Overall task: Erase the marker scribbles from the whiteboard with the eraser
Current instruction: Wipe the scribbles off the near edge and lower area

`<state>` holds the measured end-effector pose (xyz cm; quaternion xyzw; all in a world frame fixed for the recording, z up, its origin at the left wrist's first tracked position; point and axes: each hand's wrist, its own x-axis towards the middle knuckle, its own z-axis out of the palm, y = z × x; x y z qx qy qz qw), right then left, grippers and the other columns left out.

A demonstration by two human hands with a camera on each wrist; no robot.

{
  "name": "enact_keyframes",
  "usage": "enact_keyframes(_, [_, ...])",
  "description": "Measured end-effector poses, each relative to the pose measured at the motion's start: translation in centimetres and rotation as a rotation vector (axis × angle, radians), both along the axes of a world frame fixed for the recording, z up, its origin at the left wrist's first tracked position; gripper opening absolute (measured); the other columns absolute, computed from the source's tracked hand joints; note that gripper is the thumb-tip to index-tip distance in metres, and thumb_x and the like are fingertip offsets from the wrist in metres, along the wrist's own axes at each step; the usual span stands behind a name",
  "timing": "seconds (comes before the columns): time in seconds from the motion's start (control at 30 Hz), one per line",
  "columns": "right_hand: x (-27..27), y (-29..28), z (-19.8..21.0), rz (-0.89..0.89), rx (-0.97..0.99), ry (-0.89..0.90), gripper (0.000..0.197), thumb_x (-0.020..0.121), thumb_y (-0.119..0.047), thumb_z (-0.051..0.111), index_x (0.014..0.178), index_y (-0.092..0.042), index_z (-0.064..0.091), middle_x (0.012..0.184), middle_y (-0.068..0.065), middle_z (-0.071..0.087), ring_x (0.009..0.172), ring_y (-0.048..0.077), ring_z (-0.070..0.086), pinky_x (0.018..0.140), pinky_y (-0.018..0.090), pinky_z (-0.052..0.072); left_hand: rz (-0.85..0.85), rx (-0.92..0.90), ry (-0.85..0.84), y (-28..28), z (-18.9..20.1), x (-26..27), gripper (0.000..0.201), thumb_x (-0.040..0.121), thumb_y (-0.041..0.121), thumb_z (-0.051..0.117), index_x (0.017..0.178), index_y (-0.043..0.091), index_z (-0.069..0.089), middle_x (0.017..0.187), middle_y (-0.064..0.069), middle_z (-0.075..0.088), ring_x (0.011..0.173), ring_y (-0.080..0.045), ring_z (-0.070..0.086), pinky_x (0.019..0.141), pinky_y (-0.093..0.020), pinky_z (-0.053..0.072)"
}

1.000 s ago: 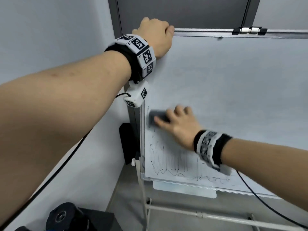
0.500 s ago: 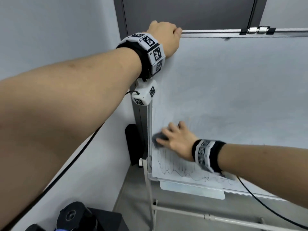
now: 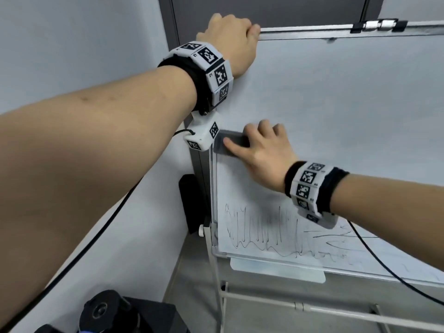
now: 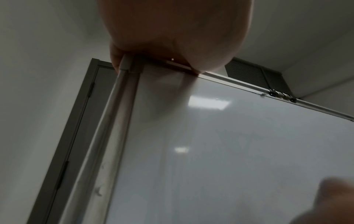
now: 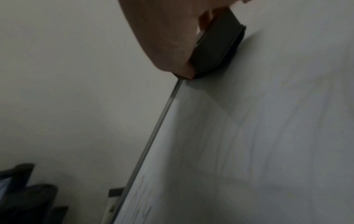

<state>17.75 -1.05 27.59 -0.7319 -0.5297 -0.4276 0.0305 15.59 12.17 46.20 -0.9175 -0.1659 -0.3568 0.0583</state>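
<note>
A whiteboard on a stand fills the right of the head view. Black marker scribbles run along its lower left part, near the bottom frame. My right hand grips a dark grey eraser and presses it flat on the board at its left edge, well above the scribbles. In the right wrist view the eraser lies against the board under my thumb. My left hand grips the board's top left corner, fingers curled over the top frame.
A light pen tray hangs under the board's bottom frame. The stand's metal rails run below it. Dark equipment sits on the floor at lower left. A grey wall lies left, and a dark door frame stands behind the board.
My right hand swept the eraser down to the scribbles half a second ago and has since moved back up along the left edge. My left hand has stayed on the top corner.
</note>
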Motion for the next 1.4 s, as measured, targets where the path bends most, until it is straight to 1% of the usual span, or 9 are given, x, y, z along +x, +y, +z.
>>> enact_keyframes(0.07, [0.0, 0.0, -0.9, 0.042, -0.019, 0.002, 0.061, 0.073, -0.013, 0.065, 0.132, -0.024, 0.057, 0.104, 0.014, 0.051, 0.089, 0.031, 0.041, 0.068, 0.042, 0.032, -0.005, 0.005, -0.010, 0.2, -0.1, 0.1, 0.048, 0.105, 0.043, 0.022, 0.109, 0.016, 0.062, 0.116, -0.007, 0.062, 0.125, -0.031, 0.044, 0.084, -0.043, 0.035])
enact_keyframes(0.2, [-2.3, -2.3, -9.4, 0.068, -0.581, -0.173, 0.049, 0.073, -0.021, 0.055, 0.120, -0.033, 0.062, 0.111, 0.008, 0.051, 0.096, 0.031, 0.047, 0.074, 0.042, 0.037, -0.016, 0.017, -0.016, 0.2, -0.1, 0.6, 0.049, 0.104, 0.045, 0.022, 0.109, 0.016, 0.062, 0.115, -0.009, 0.062, 0.123, -0.032, 0.045, 0.081, -0.042, 0.034])
enact_keyframes(0.4, [0.2, 0.9, -0.6, 0.013, -0.057, 0.002, 0.061, 0.074, -0.012, 0.060, 0.132, -0.028, 0.057, 0.103, 0.013, 0.051, 0.088, 0.031, 0.045, 0.069, 0.041, 0.032, 0.011, 0.046, -0.073, 0.9, -0.4, 0.9, 0.047, 0.101, 0.050, 0.024, 0.093, 0.018, 0.058, 0.092, -0.006, 0.055, 0.099, -0.035, 0.058, 0.074, -0.037, 0.036])
enact_keyframes(0.57, [-2.8, -2.4, -10.8, 0.041, -0.667, -0.065, 0.049, 0.073, -0.022, 0.062, 0.120, -0.034, 0.059, 0.116, 0.009, 0.050, 0.100, 0.033, 0.045, 0.079, 0.045, 0.034, -0.017, 0.030, -0.011, -0.1, -0.1, 0.9, 0.050, 0.103, 0.046, 0.021, 0.112, 0.018, 0.061, 0.114, -0.009, 0.060, 0.120, -0.034, 0.048, 0.087, -0.046, 0.040])
enact_keyframes(0.73, [-0.4, 0.0, -3.4, 0.018, -0.379, -0.033, 0.063, 0.071, -0.014, 0.041, 0.129, -0.031, 0.058, 0.107, 0.011, 0.051, 0.092, 0.031, 0.044, 0.072, 0.042, 0.035, -0.004, 0.056, -0.042, 0.3, -0.1, 0.7, 0.051, 0.105, 0.045, 0.021, 0.118, 0.016, 0.061, 0.121, -0.010, 0.060, 0.125, -0.033, 0.045, 0.092, -0.049, 0.040])
enact_keyframes(0.93, [-3.3, -1.8, -10.4, 0.067, -0.780, -0.049, 0.046, 0.081, -0.022, 0.051, 0.126, -0.030, 0.056, 0.121, 0.007, 0.048, 0.105, 0.034, 0.046, 0.082, 0.044, 0.042, -0.015, 0.063, -0.060, 0.3, -0.3, 1.0, 0.051, 0.102, 0.050, 0.021, 0.106, 0.018, 0.061, 0.111, -0.009, 0.061, 0.113, -0.033, 0.055, 0.079, -0.039, 0.036])
enact_keyframes(1.2, [-2.4, -2.0, -9.3, 0.136, -0.568, -0.028, 0.052, 0.074, -0.022, 0.057, 0.124, -0.034, 0.063, 0.103, 0.007, 0.051, 0.092, 0.030, 0.046, 0.073, 0.043, 0.039, -0.147, -0.077, -0.270, 0.7, -1.4, -1.1, 0.042, 0.098, 0.048, 0.029, 0.078, 0.015, 0.045, 0.076, 0.003, 0.043, 0.082, -0.025, 0.045, 0.074, -0.033, 0.033])
enact_keyframes(1.3, [-2.1, -2.2, -9.4, 0.175, -0.461, 0.008, 0.054, 0.075, -0.015, 0.053, 0.125, -0.030, 0.063, 0.098, 0.009, 0.050, 0.090, 0.030, 0.044, 0.072, 0.044, 0.039, -0.318, -0.181, -0.563, 1.9, -4.0, -2.9, 0.045, 0.098, 0.045, 0.034, 0.101, 0.009, 0.062, 0.101, -0.002, 0.059, 0.098, -0.022, 0.053, 0.090, -0.032, 0.041])
enact_keyframes(1.4, [-1.2, -2.3, -9.0, 0.187, -0.364, 0.049, 0.054, 0.074, -0.006, 0.056, 0.124, -0.026, 0.064, 0.101, 0.012, 0.055, 0.087, 0.031, 0.047, 0.071, 0.044, 0.039, -0.310, -0.383, -0.625, 2.8, -8.6, -4.3, 0.052, 0.101, 0.040, 0.037, 0.139, 0.006, 0.047, 0.137, -0.007, 0.050, 0.127, -0.024, 0.047, 0.109, -0.034, 0.036])
